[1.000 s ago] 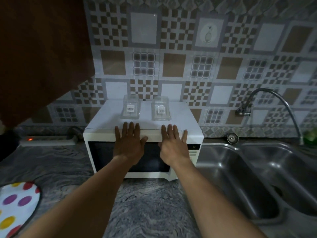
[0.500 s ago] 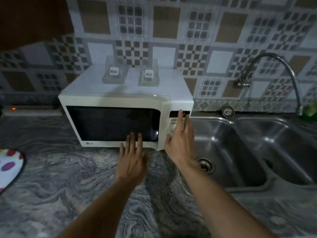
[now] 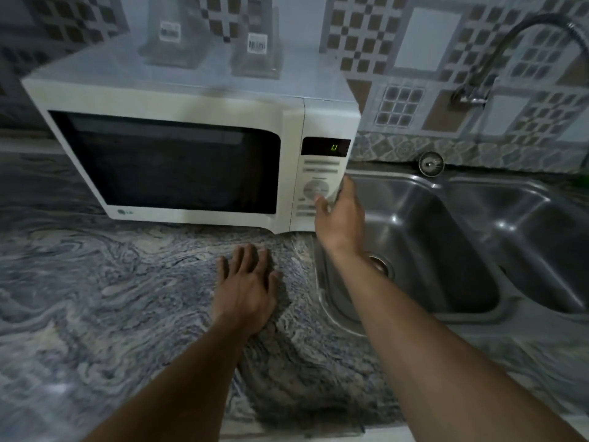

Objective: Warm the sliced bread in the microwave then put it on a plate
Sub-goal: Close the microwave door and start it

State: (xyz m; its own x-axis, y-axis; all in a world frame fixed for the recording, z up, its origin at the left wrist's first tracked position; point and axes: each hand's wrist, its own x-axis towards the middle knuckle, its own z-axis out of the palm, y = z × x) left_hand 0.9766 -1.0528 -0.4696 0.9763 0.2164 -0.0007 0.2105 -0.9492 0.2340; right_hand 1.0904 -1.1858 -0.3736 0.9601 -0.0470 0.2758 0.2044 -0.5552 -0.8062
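A white microwave [image 3: 178, 100] stands on the marbled countertop [image 3: 95, 298] with its dark door closed; a green digit glows on its display [image 3: 325, 146]. My right hand [image 3: 341, 215] is at the control panel [image 3: 315, 189], thumb touching the round dial and fingers wrapped around the right edge of the casing. My left hand [image 3: 247, 288] rests flat on the counter just below the microwave's front, fingers straight. No bread and no plate are in view.
Two clear plastic containers [image 3: 170, 33] [image 3: 258, 46] with barcode labels sit on top of the microwave. A steel double sink [image 3: 446, 250] lies to the right, with a curved tap [image 3: 516, 46] on the tiled wall above it.
The view has moved closer and lower. My right hand has shifted to the dial area of the panel. My left hand has dropped from the microwave's lower edge to the counter.
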